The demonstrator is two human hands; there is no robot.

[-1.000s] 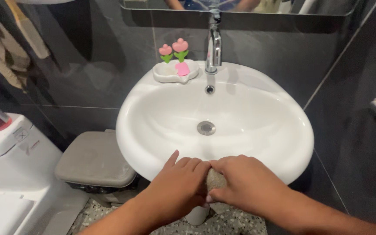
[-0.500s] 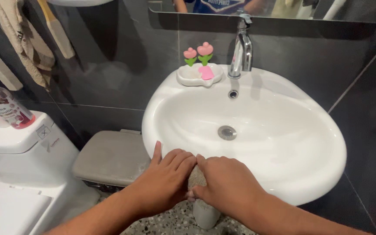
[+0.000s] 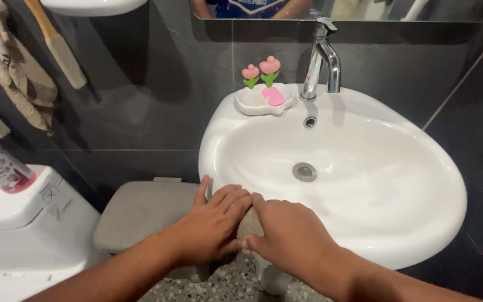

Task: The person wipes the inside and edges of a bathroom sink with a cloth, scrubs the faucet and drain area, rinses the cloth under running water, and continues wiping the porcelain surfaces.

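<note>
Both hands press side by side on the near rim of the sink (image 3: pixel 364 184), closed together over a small grey-brown pad (image 3: pixel 248 223) that shows only as a sliver between them. The left hand (image 3: pixel 211 223) lies flat with its fingers spread over the rim's left front edge; the right hand (image 3: pixel 292 235) covers the pad from the other side, its thumb tucked beneath. What the pad is made of cannot be told, since so little of it is visible. Compared with a second ago, the hands have kept the same joined grip on the pad, while their place along the rim has shifted toward the left front corner of the basin; the view has also swung, so the sink now sits to the right and more of the toilet tank (image 3: pixel 23 223) and the grey bin lid (image 3: pixel 141 212) shows at left. That reads as a slow sweep of the pad along the edge, with the front rim being worked and the bowl itself dry-looking and untouched. At the back stand the chrome tap (image 3: pixel 322 61), shut off with no water running, and a white soap dish (image 3: pixel 266 99) with pink flower figures and a pink soap piece. Cloths (image 3: pixel 12 72) hang on the dark wall at left.
</note>
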